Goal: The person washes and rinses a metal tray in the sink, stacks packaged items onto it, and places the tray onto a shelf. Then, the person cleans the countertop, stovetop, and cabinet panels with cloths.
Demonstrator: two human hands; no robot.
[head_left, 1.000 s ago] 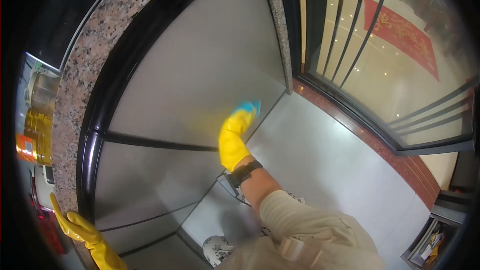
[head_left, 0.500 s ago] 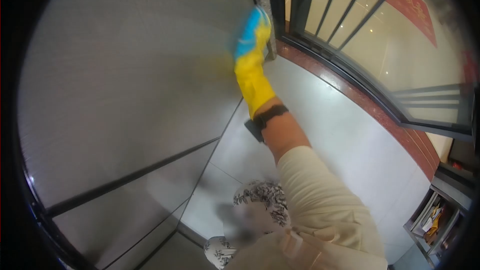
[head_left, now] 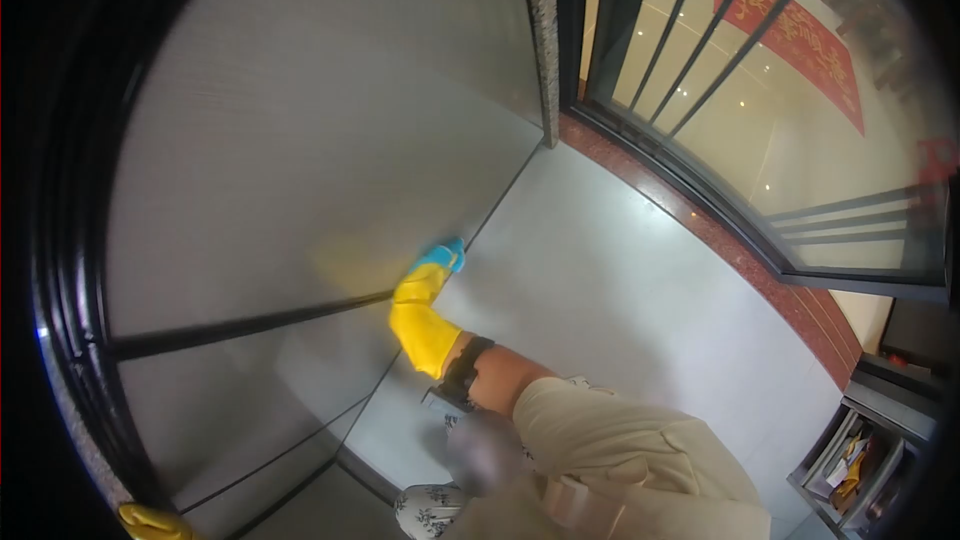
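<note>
My right hand (head_left: 425,305), in a yellow rubber glove with a dark watch at the wrist, is closed on a blue cloth (head_left: 450,252). The cloth is against the lower right part of a large grey door panel (head_left: 300,140), close to its side edge. A faint yellow reflection of the glove shows on the panel. At the bottom left corner, part of my left hand (head_left: 155,522) in a yellow glove appears beside the dark door frame (head_left: 95,360). Most of it is cut off, so its grip is hidden.
Light tiles (head_left: 620,270) cover the floor, bordered by a reddish-brown stone strip (head_left: 720,245). A dark barred glass door (head_left: 690,70) stands at upper right, with a red banner (head_left: 790,35) seen through it. A small open-sided cabinet (head_left: 850,465) with items is at lower right.
My right hand has moved with the cloth from the top of the panel's side edge down and to the left. The view has shifted, and my left glove now shows at bottom left.
</note>
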